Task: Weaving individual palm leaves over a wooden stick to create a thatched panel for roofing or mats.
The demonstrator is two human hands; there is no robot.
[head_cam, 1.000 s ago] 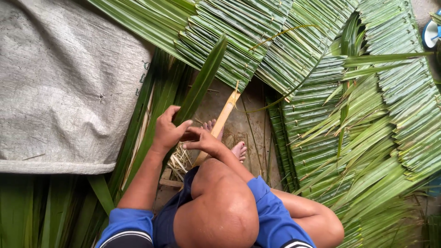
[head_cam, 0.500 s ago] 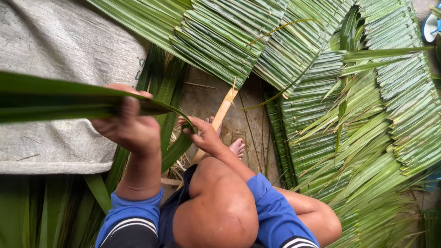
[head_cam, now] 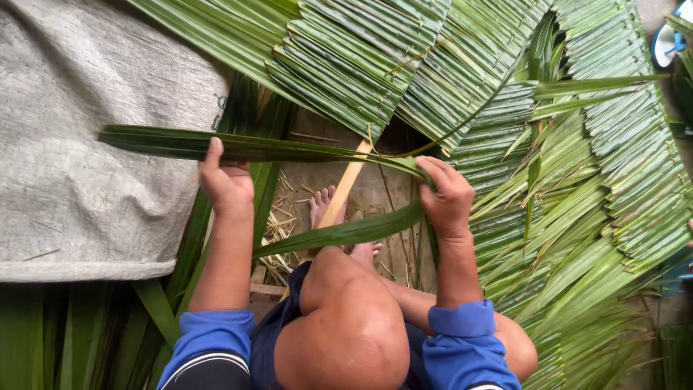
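Note:
A long green palm leaf stretches across in front of me and is folded over at its right end. My left hand grips its upper length, thumb on top. My right hand pinches the fold, from which the lower half runs back down to my bare knee. Below the leaf a pale wooden stick lies on the dirt ground beside my bare feet.
Woven panels of folded palm leaves cover the right and top. A grey woven sack lies at left over loose green leaves. Dry straw scraps litter the ground. A blue and white object sits at top right.
My right hand has slid right along the leaf, drawing the fold out away from my left hand. The leaf has dropped lower, stretched level across the view.

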